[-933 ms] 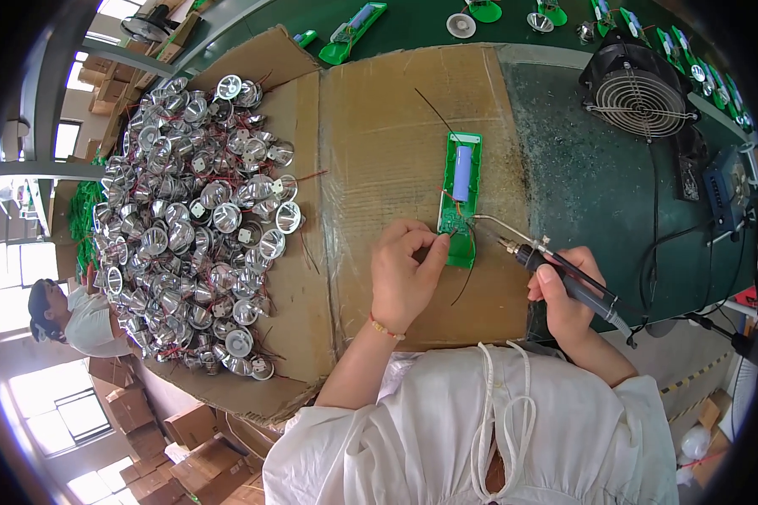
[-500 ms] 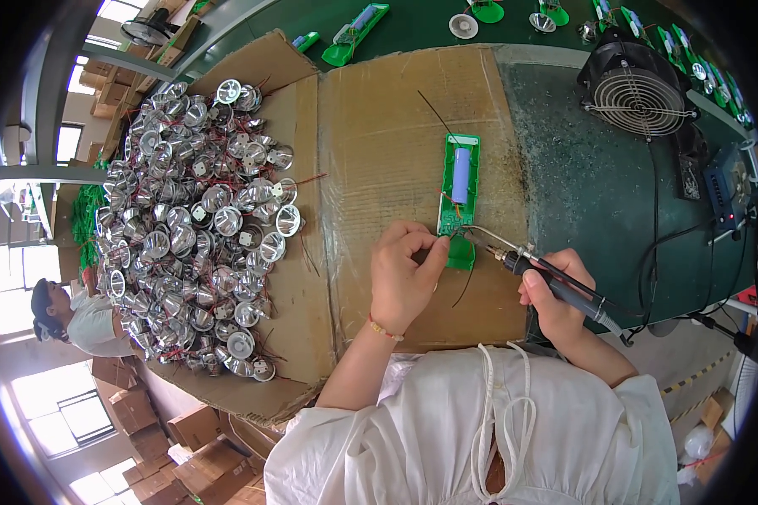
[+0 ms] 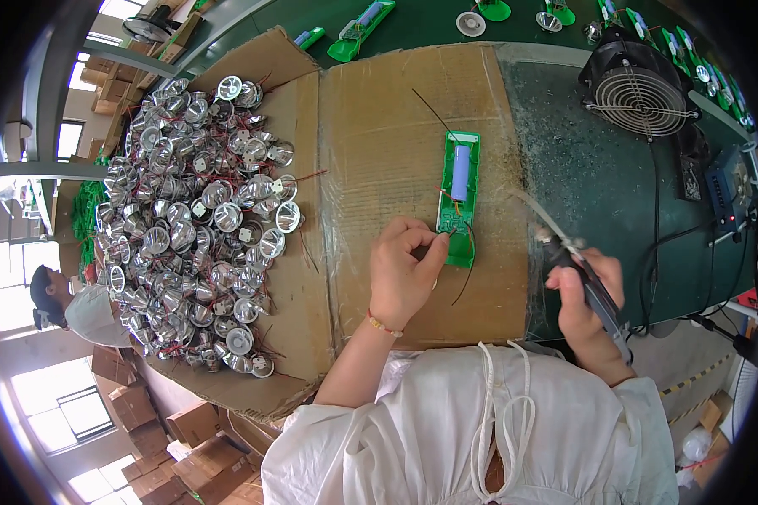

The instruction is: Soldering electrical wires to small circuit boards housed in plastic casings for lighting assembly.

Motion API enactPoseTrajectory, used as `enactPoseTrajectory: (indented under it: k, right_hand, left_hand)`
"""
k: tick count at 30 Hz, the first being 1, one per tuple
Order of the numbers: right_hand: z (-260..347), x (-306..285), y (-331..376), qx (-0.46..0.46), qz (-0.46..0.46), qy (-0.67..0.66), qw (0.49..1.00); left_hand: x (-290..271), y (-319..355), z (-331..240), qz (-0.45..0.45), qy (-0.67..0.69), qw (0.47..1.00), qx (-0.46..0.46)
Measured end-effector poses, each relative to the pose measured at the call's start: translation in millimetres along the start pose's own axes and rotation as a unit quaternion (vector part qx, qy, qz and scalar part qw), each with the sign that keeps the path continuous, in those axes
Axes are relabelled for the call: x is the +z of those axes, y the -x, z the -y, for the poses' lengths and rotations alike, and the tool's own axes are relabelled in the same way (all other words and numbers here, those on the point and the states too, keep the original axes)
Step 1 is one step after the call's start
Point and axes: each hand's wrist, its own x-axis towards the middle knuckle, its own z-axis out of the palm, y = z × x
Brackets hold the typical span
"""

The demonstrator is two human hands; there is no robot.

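One green casing (image 3: 461, 187), lengthwise away

Your view is evenly daylit; windows (image 3: 25, 278) at left blow out white. Shadows stay soft. Fisheye bends edges, black vignette rings the frame. Your right hand (image 3: 585, 307) shows motion blur

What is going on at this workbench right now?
A person sits at a bench covered with cardboard. The left hand pinches a thin wire at the lower end of a green housing that holds a blue cell and a small circuit board. The right hand grips a soldering iron, tip off the board. A heap of silver reflectors lies to the left.
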Motion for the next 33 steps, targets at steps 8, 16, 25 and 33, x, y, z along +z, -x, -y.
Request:
enactPoseTrajectory:
  k: [8,16,25,33]
  right_hand:
    - [-21,-26,-19,0.074,-0.114,0.069,0.988]
    - [-8,0,0,0.103,0.040,-0.016,0.994]
    - [-5,26,-2,0.212,0.032,-0.113,0.970]
    - [-4,30,-6,0.220,0.036,-0.105,0.969]
  left_hand:
    - [1,-1,0,0.005,-0.010,1.000,-0.021]
    - [0,1,-2,0.007,-0.001,0.999,-0.034]
    - [2,-3,0,0.001,-0.009,0.999,-0.034]
    - [2,-4,0,0.005,-0.013,1.000,-0.024]
